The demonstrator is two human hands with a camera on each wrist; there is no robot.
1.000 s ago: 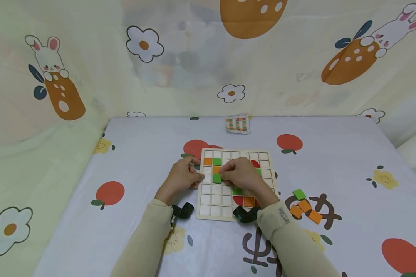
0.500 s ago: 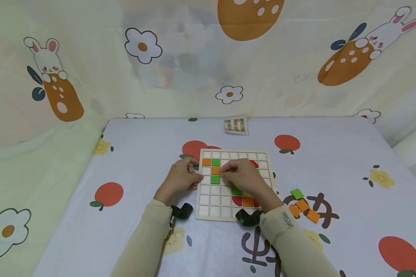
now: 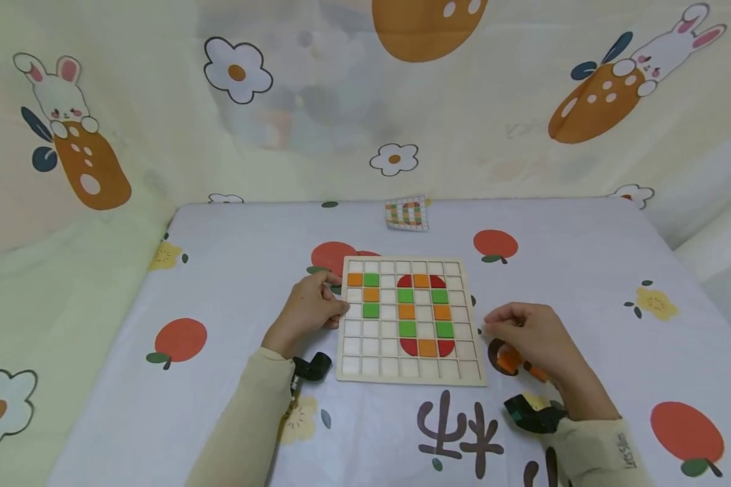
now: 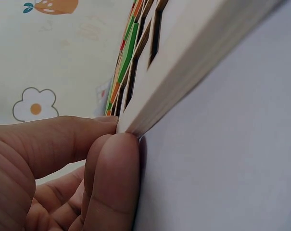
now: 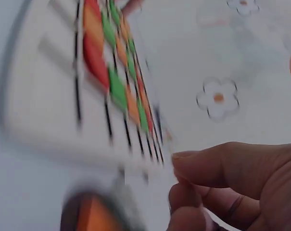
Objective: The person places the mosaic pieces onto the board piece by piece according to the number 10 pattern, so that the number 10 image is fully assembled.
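A square wooden grid board (image 3: 411,381) lies on the table, with red, orange and green tiles set in some of its cells. On the right they form a closed ring; a short group of orange and green tiles (image 3: 371,295) sits at left. My left hand (image 3: 304,310) holds the board's left edge, thumb and fingertip at the rim (image 4: 183,57) in the left wrist view. Off the board's right side, my right hand (image 3: 536,338) hovers over loose orange tiles (image 3: 507,360), fingers loosely bent and nothing visible between them. It partly hides those tiles.
A small printed card (image 3: 407,214) with a coloured grid pattern lies behind the board. The tablecloth (image 3: 237,257) has printed fruit and flowers, and a patterned curtain (image 3: 317,135) hangs along the back. A black wrist camera (image 3: 535,414) sits on the right wrist.
My right hand has left the board's middle and moved right, over the loose tiles, uncovering the tile ring. My left hand keeps its place at the board's edge. The head view has shifted slightly.
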